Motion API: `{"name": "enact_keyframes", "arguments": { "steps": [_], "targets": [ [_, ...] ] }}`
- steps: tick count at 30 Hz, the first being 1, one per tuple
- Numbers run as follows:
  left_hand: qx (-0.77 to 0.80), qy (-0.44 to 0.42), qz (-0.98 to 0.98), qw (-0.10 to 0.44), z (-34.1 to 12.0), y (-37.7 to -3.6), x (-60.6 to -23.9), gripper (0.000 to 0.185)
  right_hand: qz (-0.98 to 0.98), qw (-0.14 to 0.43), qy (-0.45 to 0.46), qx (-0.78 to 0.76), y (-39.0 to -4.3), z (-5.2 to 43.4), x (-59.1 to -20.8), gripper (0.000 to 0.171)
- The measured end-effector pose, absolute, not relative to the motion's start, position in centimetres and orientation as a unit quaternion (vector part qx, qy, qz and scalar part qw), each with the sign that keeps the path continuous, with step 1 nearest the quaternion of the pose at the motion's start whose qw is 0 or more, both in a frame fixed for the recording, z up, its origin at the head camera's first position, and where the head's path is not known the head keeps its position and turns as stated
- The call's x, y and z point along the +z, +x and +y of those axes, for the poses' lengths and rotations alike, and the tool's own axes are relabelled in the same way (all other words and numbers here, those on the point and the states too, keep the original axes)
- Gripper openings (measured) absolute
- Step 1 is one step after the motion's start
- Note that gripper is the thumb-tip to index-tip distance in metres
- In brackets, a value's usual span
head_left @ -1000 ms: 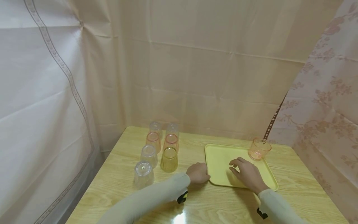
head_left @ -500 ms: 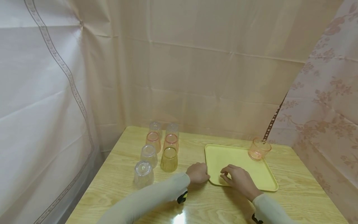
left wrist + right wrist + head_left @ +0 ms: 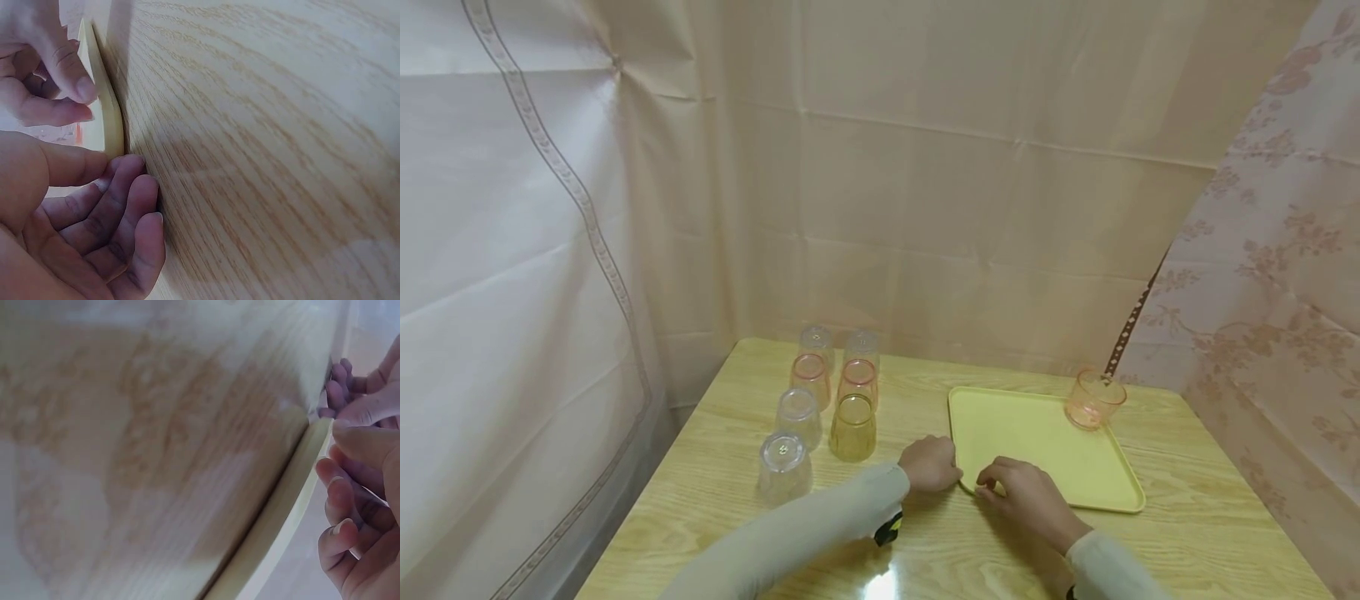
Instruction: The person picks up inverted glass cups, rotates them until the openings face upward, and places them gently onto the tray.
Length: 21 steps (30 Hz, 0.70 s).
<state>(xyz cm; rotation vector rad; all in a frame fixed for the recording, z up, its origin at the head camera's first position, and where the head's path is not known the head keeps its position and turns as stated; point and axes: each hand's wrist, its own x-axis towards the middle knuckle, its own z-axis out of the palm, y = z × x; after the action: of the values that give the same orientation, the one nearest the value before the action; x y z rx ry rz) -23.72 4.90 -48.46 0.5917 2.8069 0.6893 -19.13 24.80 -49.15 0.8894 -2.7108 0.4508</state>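
Both my hands, left (image 3: 931, 463) and right (image 3: 1028, 498), pinch-grip the yellow tray (image 3: 1045, 454) corner; I'd keep it level so the far cup (image 3: 1094, 399) stays put.

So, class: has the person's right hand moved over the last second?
Yes. The right hand slid left and nearer across the yellow tray, away from the pink cup, to the tray's near-left corner.

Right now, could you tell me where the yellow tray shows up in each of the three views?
Head: the tray lies right of centre on the table, both hands at its near left corner.
Left wrist: only its pale edge, upper left, between the left hand and right hand.
Right wrist: its rim runs diagonally, lower centre to right.
Shared landmark: the near left tray corner, where the fingers of both hands meet.
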Motion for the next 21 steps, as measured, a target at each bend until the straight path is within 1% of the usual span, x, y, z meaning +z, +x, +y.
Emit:
{"name": "enact_keyframes", "arguments": {
  "steps": [4,10,17,21],
  "targets": [
    [0.237,0.201,0.945,0.097,4.9,-23.7,-48.5,0.049,-0.928,0.110,0.311,0.174,-19.0,24.6,-49.5,0.011],
    [0.232,0.205,0.946,0.099,4.9,-23.9,-48.6,0.048,-0.922,0.133,0.327,0.159,-19.1,24.2,-49.7,0.012],
    [0.224,0.217,0.946,0.089,4.8,-24.2,-48.9,0.047,-0.922,0.146,0.328,0.146,-19.0,23.7,-49.7,0.012],
    [0.222,0.224,0.945,0.090,4.6,-24.0,-48.4,0.048,-0.924,0.149,0.323,0.141,-18.9,23.6,-49.8,0.012]
  ]
}}
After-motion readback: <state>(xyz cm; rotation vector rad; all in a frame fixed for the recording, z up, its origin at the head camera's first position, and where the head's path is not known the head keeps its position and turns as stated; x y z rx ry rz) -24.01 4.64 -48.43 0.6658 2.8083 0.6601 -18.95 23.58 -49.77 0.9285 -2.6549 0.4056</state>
